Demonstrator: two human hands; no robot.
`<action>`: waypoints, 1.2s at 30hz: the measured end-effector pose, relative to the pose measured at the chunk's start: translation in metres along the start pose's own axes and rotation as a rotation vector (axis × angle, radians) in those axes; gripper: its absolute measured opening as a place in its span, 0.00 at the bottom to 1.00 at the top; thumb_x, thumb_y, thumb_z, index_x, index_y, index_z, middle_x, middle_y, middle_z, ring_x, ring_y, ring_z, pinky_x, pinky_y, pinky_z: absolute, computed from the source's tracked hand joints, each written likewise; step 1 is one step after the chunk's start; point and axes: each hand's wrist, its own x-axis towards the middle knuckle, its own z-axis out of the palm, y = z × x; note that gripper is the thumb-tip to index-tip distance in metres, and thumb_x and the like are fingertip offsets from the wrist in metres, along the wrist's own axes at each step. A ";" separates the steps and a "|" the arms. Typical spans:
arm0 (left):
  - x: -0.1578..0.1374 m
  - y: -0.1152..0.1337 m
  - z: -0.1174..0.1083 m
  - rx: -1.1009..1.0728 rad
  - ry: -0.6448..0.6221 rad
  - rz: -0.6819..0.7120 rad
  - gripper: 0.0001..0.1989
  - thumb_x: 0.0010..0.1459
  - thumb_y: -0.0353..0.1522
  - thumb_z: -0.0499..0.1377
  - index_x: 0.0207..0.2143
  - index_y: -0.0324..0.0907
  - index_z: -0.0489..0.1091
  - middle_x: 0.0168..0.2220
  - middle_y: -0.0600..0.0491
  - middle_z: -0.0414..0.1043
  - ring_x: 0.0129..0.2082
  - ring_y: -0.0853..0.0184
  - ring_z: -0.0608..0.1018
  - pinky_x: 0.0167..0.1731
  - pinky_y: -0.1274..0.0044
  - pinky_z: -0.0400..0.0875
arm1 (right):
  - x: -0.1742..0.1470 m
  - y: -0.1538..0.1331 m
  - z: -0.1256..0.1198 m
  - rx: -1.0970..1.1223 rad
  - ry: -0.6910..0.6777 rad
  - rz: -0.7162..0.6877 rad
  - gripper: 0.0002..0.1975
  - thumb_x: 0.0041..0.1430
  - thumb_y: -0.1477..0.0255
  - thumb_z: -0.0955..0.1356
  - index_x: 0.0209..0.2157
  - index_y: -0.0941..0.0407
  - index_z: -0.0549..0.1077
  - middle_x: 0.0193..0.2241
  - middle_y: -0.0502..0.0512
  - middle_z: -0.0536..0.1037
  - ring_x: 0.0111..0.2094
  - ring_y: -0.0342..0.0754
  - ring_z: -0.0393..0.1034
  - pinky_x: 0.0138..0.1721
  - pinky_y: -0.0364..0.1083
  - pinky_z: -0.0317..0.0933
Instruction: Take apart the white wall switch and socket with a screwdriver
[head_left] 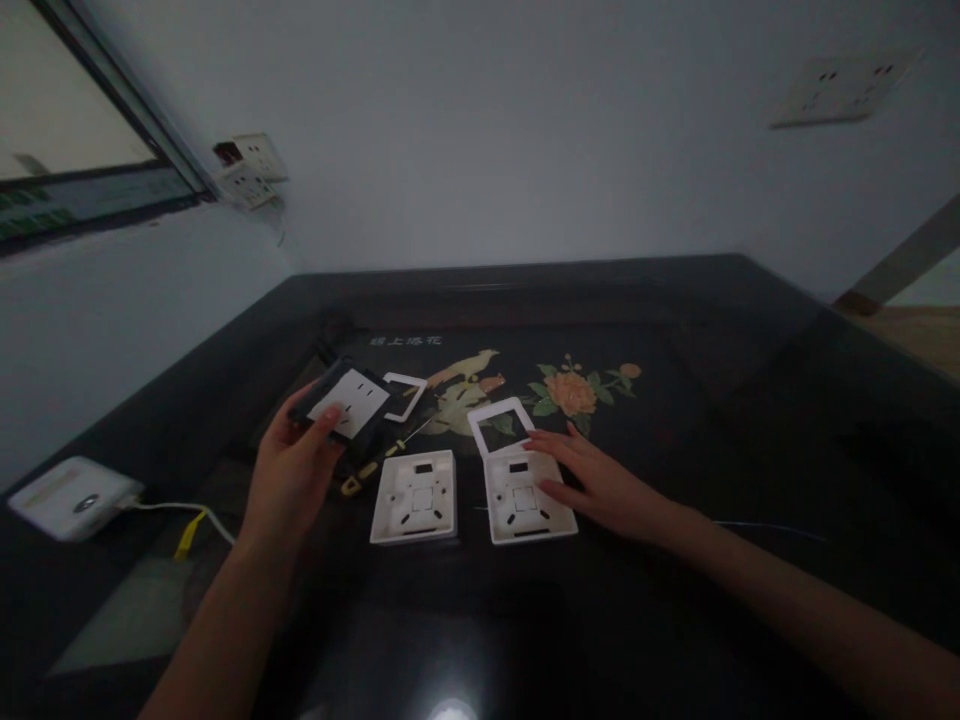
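Note:
My left hand [292,450] grips a wall socket [360,400], a white face with slots on a dark body, its thumb on the face. Fingers apart, my right hand [581,470] reaches over the upper right edge of a white back box [514,515], fingertips on or just above it and a white square frame [480,425]. That frame lies against the box's far side. Left of it is a second white back box [405,515], open side up. A second white frame [415,398] lies beyond the socket, partly hidden. A screwdriver [369,470] with a yellow and black handle rests below the socket.
Everything lies on a glossy dark table [675,620] with a bird-and-flower picture [570,392]. At the left edge sits a white device [73,497] with a white cable [217,522]. Wall sockets [251,170] are at the far left, and another wall socket [844,88] is at the right.

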 end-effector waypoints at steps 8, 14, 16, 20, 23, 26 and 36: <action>-0.001 -0.006 0.001 0.018 -0.010 -0.018 0.19 0.44 0.30 0.72 0.40 0.44 0.76 0.38 0.53 0.78 0.36 0.66 0.79 0.32 0.81 0.77 | 0.030 0.002 0.005 -0.011 0.025 -0.016 0.18 0.62 0.71 0.66 0.54 0.56 0.70 0.60 0.65 0.71 0.64 0.55 0.61 0.66 0.66 0.46; -0.001 -0.006 0.001 -0.003 -0.021 -0.021 0.19 0.42 0.31 0.73 0.39 0.44 0.76 0.37 0.53 0.78 0.36 0.67 0.79 0.32 0.80 0.77 | 0.012 -0.010 0.007 0.001 0.023 -0.032 0.19 0.62 0.72 0.66 0.54 0.55 0.69 0.57 0.64 0.73 0.60 0.54 0.66 0.65 0.65 0.50; -0.001 -0.006 0.001 -0.006 -0.025 -0.029 0.20 0.42 0.31 0.73 0.40 0.44 0.76 0.37 0.53 0.78 0.35 0.67 0.79 0.33 0.80 0.78 | 0.002 -0.015 0.007 0.008 0.023 -0.037 0.19 0.61 0.73 0.66 0.54 0.57 0.69 0.55 0.65 0.75 0.59 0.55 0.67 0.62 0.64 0.57; -0.005 -0.006 0.003 -0.014 -0.047 -0.029 0.20 0.42 0.31 0.73 0.40 0.44 0.76 0.38 0.53 0.78 0.37 0.67 0.79 0.34 0.80 0.79 | -0.016 -0.027 0.009 0.043 0.018 -0.046 0.17 0.61 0.74 0.65 0.52 0.57 0.70 0.52 0.64 0.77 0.56 0.55 0.68 0.55 0.61 0.65; -0.007 -0.005 0.005 -0.007 -0.066 -0.033 0.20 0.43 0.31 0.73 0.41 0.44 0.75 0.39 0.54 0.78 0.38 0.67 0.79 0.34 0.80 0.79 | -0.025 -0.036 0.012 0.083 0.022 -0.057 0.14 0.62 0.74 0.64 0.49 0.56 0.72 0.53 0.63 0.76 0.55 0.53 0.69 0.54 0.58 0.66; -0.007 -0.004 0.005 0.003 -0.078 -0.035 0.19 0.45 0.31 0.72 0.41 0.45 0.75 0.39 0.54 0.78 0.37 0.67 0.79 0.33 0.80 0.80 | -0.032 -0.041 0.016 0.122 0.057 -0.047 0.12 0.64 0.72 0.62 0.45 0.55 0.75 0.50 0.62 0.77 0.51 0.51 0.72 0.50 0.52 0.69; -0.004 -0.003 0.002 -0.054 -0.066 -0.022 0.19 0.41 0.33 0.74 0.38 0.44 0.76 0.36 0.55 0.78 0.33 0.69 0.79 0.29 0.82 0.79 | -0.020 0.006 -0.036 0.154 0.290 0.292 0.09 0.60 0.67 0.67 0.37 0.56 0.78 0.33 0.54 0.80 0.33 0.49 0.76 0.32 0.47 0.70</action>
